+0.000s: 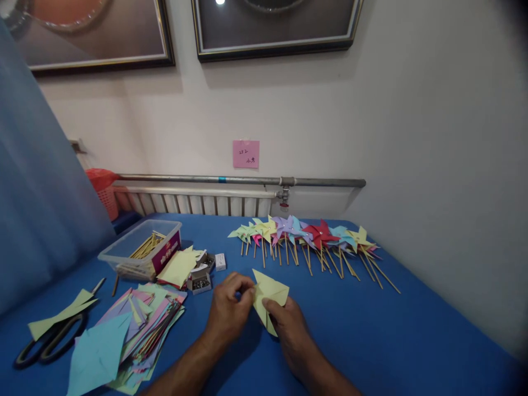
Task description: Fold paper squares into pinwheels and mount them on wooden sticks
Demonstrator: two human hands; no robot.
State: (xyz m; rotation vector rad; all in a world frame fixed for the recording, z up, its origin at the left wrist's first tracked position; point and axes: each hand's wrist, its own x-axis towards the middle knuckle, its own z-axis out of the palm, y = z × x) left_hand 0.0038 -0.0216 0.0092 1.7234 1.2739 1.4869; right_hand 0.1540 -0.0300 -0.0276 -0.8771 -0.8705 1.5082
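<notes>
A pale yellow sheet of paper with cut flaps is held above the blue table, in the middle of the view. My right hand grips its lower right side, thumb lying on top. At the paper's left edge, my left hand has its thumb and forefinger pinched together; they touch or nearly touch the paper, and whatever is between them is too small to make out. Small open boxes of metal pins stand just left of my left hand. Beyond my hands lies a row of finished paper pinwheels on wooden sticks.
At left, a clear plastic box holds wooden sticks. Nearer are a pile of coloured paper sheets and black-handled scissors under yellow paper scraps. A radiator pipe runs along the wall behind the table.
</notes>
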